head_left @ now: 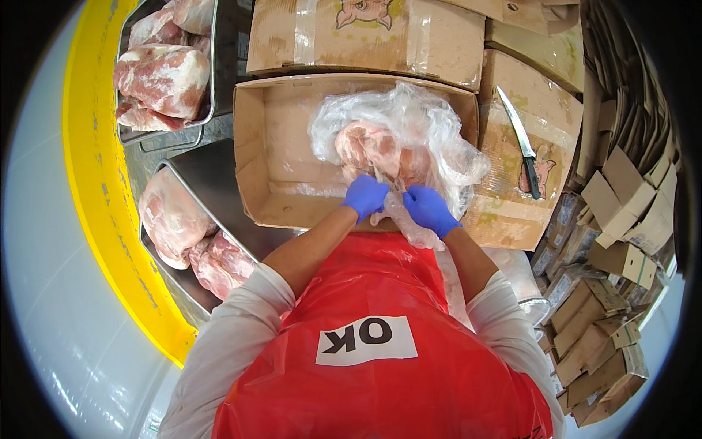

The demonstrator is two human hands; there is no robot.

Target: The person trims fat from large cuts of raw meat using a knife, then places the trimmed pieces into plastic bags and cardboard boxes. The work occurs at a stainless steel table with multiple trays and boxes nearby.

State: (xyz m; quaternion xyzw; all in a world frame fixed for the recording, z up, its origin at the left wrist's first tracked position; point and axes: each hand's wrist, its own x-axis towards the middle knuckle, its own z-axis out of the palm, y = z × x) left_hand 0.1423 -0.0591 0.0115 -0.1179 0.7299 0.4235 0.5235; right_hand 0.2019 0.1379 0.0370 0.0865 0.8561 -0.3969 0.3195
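Note:
An open cardboard box lies in front of me, with a large piece of raw meat at its right side. Clear plastic wrap is bunched behind and to the right of the meat, and a strip of it comes down over the box's near edge. My left hand, in a blue glove, is closed on the plastic wrap at the meat's near end. My right hand, gloved the same way, is closed on the wrap just to the right. Both fists hide the fingertips.
A knife with a black handle lies on a closed carton at the right. Metal bins holding raw meat stand at the left, beside a yellow barrier. More cartons sit behind the box; flattened cardboard is piled far right.

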